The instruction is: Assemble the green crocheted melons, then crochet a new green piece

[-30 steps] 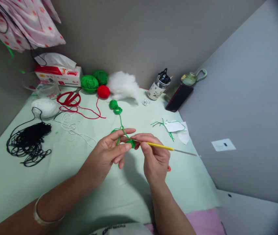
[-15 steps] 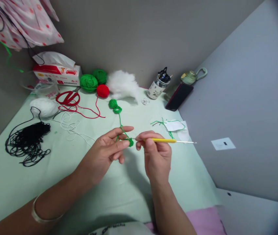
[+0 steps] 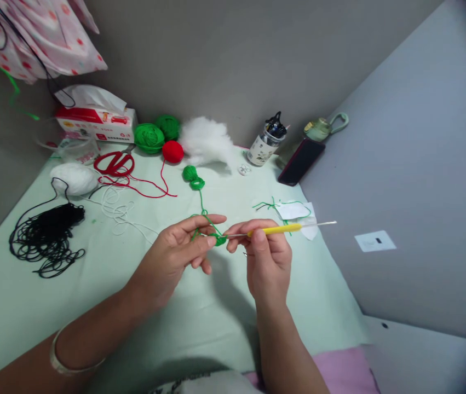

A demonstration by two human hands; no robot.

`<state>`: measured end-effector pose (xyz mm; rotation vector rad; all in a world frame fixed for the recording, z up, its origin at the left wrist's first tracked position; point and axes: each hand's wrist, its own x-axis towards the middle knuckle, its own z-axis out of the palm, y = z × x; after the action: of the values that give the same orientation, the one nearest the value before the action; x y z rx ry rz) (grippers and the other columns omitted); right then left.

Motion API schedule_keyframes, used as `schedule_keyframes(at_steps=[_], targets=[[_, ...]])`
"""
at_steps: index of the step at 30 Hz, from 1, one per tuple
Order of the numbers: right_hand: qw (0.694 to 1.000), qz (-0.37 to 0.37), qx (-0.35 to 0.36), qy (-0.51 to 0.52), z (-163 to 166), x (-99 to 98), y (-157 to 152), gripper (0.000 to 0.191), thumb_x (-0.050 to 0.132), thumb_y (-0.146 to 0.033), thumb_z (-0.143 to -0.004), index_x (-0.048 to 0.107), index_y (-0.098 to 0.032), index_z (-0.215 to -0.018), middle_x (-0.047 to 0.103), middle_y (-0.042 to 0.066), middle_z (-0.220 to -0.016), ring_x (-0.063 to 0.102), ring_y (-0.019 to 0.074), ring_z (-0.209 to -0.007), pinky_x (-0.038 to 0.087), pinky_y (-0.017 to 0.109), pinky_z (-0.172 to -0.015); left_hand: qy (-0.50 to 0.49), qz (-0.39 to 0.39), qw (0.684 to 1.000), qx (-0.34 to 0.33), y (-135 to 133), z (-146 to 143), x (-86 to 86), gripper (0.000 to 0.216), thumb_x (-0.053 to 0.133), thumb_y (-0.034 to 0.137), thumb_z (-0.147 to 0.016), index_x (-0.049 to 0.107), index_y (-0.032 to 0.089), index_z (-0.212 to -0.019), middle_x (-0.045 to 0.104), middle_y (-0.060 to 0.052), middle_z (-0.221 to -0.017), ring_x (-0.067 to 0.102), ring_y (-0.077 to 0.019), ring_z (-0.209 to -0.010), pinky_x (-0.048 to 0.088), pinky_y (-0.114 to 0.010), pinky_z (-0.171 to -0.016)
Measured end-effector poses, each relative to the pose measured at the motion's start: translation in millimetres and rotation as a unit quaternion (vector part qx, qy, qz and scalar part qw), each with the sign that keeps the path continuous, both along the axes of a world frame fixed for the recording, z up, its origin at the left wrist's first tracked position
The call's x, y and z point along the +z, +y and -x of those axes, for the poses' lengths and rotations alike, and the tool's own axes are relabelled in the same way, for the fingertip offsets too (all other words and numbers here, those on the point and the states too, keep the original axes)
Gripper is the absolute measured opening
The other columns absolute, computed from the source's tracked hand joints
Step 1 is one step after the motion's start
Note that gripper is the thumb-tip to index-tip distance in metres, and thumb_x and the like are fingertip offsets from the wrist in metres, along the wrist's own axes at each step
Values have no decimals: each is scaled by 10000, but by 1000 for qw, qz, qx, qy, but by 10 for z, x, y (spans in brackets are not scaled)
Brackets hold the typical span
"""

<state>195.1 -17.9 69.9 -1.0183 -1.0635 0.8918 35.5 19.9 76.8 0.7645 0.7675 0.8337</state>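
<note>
A small piece of green crochet work [image 3: 219,239] is pinched between the thumb and fingers of my left hand [image 3: 179,249]. Green yarn [image 3: 201,201] runs over the raised left forefinger, back to a small green ball [image 3: 190,174] on the table. My right hand [image 3: 268,257] grips a crochet hook [image 3: 280,229] by its yellow handle. The hook's thin metal shaft points left, and its tip meets the green piece. Loops at the tip are too small to make out.
Along the back stand a tissue box [image 3: 97,123], green yarn balls [image 3: 149,138], a red ball [image 3: 172,152], white stuffing [image 3: 208,141], a pen jar [image 3: 264,146] and a phone [image 3: 300,161] against a bottle. Red scissors [image 3: 114,163] and tangled black yarn [image 3: 52,238] lie left.
My right hand has shifted slightly right with the crochet hook, whose rear end now tilts higher. The left hand stays nearly in place, still pinching the green piece.
</note>
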Motion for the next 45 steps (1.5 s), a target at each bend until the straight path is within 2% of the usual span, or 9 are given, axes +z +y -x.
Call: schedule_keyframes(at_steps=[4, 7, 11, 14, 18, 25, 30, 36, 45], targets=[[983, -69, -33, -169, -13, -28, -71, 214, 511, -189, -1032, 710, -261, -1060, 751, 38, -967, 709, 165, -784, 587, 331, -707, 64, -48, 996, 26, -24, 2, -25, 288, 806, 271, -835, 802, 252, -1122, 590, 45, -707, 541, -73, -533, 484, -217, -563], [933, -147, -37, -327, -20, -88, -101, 339, 541, -103, -984, 681, -295, -1226, 745, 61, -1019, 705, 205, -910, 593, 361, -756, 75, -75, 993, 55, -56, -27, -33, 314, 823, 239, -822, 795, 262, -1134, 610, 42, -766, 590, -76, -576, 500, -206, -593], [874, -185, -73, -444, 1, -123, -111, 426, 626, -85, -936, 703, -341, -1268, 734, 78, -1113, 699, 231, -1009, 593, 370, -797, -26, 10, 999, 31, -33, -51, -26, 467, 842, 249, -808, 730, 253, -1261, 576, 59, -739, 433, -39, -493, 467, -174, -498], [931, -158, -90, -317, 19, -87, -83, 332, 599, -111, -967, 746, -325, -1174, 738, 58, -1029, 701, 203, -916, 587, 356, -759, -82, 101, 991, -27, 32, -30, -18, 415, 826, 238, -828, 742, 165, -1227, 390, 109, -557, 243, -29, -453, 393, -130, -440], [992, -87, -58, -66, 22, -47, -4, 210, 570, -198, -1010, 767, -269, -990, 705, 24, -865, 642, 147, -695, 536, 304, -608, -93, 85, 992, -22, 59, -7, -2, 354, 814, 209, -839, 763, 194, -1188, 358, 117, -517, 194, -33, -456, 372, -113, -431], [981, -76, -62, -165, 67, -81, -7, 200, 599, -166, -992, 771, -261, -1030, 743, 36, -921, 669, 151, -742, 566, 300, -639, -41, 20, 999, 15, -29, -71, -26, 333, 842, 238, -808, 788, 241, -1137, 635, 44, -842, 370, -7, -479, 534, -185, -541], [908, -176, -95, -369, 48, -121, -62, 320, 648, -79, -937, 765, -290, -1147, 746, 71, -1070, 710, 199, -958, 601, 339, -782, -83, 83, 993, -13, 12, -68, -68, 316, 816, 237, -840, 793, 201, -1154, 438, 100, -566, 240, -11, -439, 454, -129, -486], [997, -46, -41, -38, -40, -94, 25, 188, 602, -212, -1003, 781, -264, -982, 721, 15, -894, 640, 118, -681, 539, 275, -623, -107, 99, 989, -10, 65, -6, -56, 251, 807, 163, -827, 821, 195, -1075, 402, 91, -615, 231, -8, -469, 431, -92, -475], [999, 16, 8, 38, -12, -105, 37, 163, 628, -313, -995, 758, -230, -939, 751, 23, -889, 658, 125, -710, 544, 278, -676, -27, 20, 999, -10, 8, -60, -68, 296, 803, 245, -840, 793, 273, -1134, 635, 8, -928, 432, -38, -567, 555, -183, -553]])
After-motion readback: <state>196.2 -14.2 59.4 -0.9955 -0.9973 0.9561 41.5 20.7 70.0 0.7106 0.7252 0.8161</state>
